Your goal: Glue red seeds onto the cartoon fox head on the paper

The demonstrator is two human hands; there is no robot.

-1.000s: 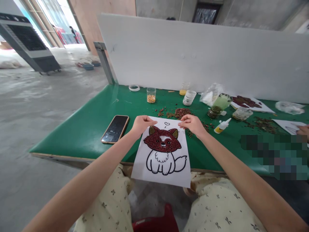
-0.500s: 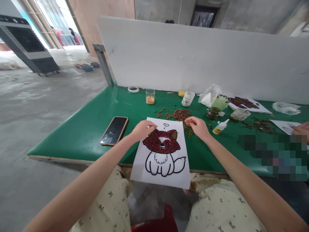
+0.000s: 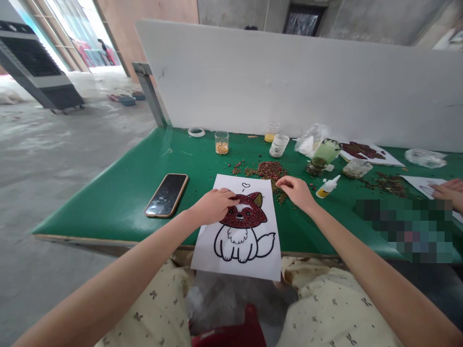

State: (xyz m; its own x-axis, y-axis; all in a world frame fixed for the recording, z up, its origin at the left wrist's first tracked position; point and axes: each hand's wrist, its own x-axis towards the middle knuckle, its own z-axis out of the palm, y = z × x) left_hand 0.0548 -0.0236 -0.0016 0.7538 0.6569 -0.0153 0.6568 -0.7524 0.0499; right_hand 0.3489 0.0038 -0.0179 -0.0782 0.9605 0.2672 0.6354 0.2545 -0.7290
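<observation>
The left hand (image 3: 214,207) is lying palm down over the upper left of the fox drawing (image 3: 241,241), its fingers close together and slightly curled, touching the seed-covered head. The right hand (image 3: 294,190) is hovering beside the sheet's upper right, over the edge of the seed pile (image 3: 273,171), its thumb and fingertips drawn together; whether they are pinching a seed, I cannot tell. The sheet is lying on the green table (image 3: 126,193), its lower end jutting past the near edge, between the smartphone (image 3: 167,195) and the glue bottle (image 3: 327,187).
</observation>
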